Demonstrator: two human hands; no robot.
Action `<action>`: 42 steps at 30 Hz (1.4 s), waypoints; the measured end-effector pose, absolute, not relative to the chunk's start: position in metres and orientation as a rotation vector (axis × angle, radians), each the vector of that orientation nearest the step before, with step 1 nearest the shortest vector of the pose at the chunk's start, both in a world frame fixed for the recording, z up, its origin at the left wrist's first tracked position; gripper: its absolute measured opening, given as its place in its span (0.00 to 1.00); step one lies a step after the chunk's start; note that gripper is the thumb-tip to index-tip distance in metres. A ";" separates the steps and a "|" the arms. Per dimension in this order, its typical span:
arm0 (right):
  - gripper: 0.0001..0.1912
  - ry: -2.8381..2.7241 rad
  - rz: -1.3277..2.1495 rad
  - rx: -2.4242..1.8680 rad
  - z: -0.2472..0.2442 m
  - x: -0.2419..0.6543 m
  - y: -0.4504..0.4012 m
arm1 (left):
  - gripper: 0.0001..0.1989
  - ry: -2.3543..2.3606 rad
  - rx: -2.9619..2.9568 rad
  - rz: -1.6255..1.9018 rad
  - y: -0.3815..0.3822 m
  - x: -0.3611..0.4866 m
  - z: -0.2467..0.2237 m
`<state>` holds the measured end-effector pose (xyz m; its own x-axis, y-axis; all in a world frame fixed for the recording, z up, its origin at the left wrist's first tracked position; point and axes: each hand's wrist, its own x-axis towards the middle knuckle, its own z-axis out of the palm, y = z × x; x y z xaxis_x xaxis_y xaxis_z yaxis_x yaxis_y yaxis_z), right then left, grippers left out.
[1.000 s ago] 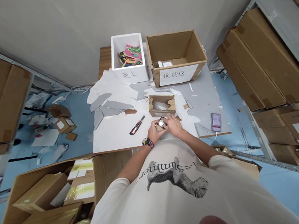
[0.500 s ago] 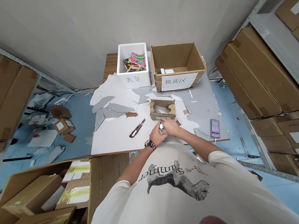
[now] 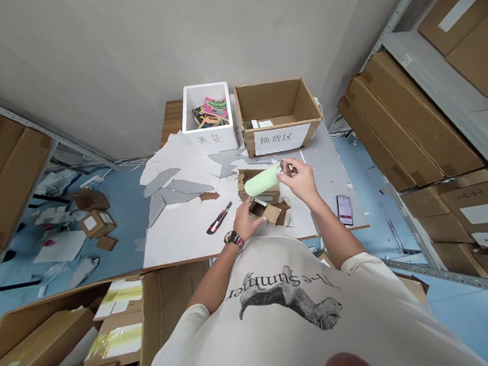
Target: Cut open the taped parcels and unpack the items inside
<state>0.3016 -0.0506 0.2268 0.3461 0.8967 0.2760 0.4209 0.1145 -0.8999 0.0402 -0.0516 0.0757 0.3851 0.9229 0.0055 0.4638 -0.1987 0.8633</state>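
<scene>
A light green bottle (image 3: 261,181) with a silver cap is tilted above the table, its capped end pinched in my right hand (image 3: 301,181). My left hand (image 3: 247,222) grips the left side of a small open cardboard box (image 3: 272,212), whose flaps stick out to the right. Just behind it sits another small open cardboard box (image 3: 242,187), partly hidden by the bottle. A red and black utility knife (image 3: 219,218) lies on the white paper to the left of my left hand.
A white foam box (image 3: 210,138) with colourful booklets and a labelled cardboard box (image 3: 283,138) stand at the back. A phone (image 3: 344,210) lies at the right edge. Torn grey paper (image 3: 184,186) covers the left. Shelves of boxes flank the table.
My hands have moved apart. The green bottle is now in full view, raised in my right hand, and the small box shows beside my left hand. The view has shifted slightly.
</scene>
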 end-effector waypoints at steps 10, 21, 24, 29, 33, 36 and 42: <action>0.35 -1.131 0.965 -1.028 0.216 0.328 -0.063 | 0.37 0.729 0.689 0.639 -0.001 0.033 0.176; 0.47 -0.739 0.876 -1.021 0.237 0.290 -0.044 | 0.40 0.752 1.270 1.038 -0.039 0.073 0.203; 0.48 -0.827 0.958 -1.007 0.250 0.289 -0.044 | 0.39 0.665 0.994 0.769 -0.043 0.076 0.207; 0.51 -0.851 1.013 -1.035 0.257 0.285 -0.041 | 0.36 0.701 0.831 0.779 -0.054 0.079 0.212; 0.51 -0.829 0.976 -1.052 0.253 0.279 -0.036 | 0.41 0.730 0.855 0.884 -0.063 0.087 0.213; 0.46 -0.839 1.077 -0.976 0.251 0.276 -0.035 | 0.39 0.666 0.750 0.769 -0.068 0.093 0.213; 0.47 -0.749 1.144 -0.951 0.246 0.278 -0.033 | 0.41 0.680 0.814 0.847 -0.072 0.096 0.214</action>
<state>0.2781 -0.0333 0.2463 0.2625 0.9648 0.0182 -0.4024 0.1266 -0.9067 0.0965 -0.0718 0.2141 0.4954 0.8466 -0.1945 -0.3729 0.4096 0.8326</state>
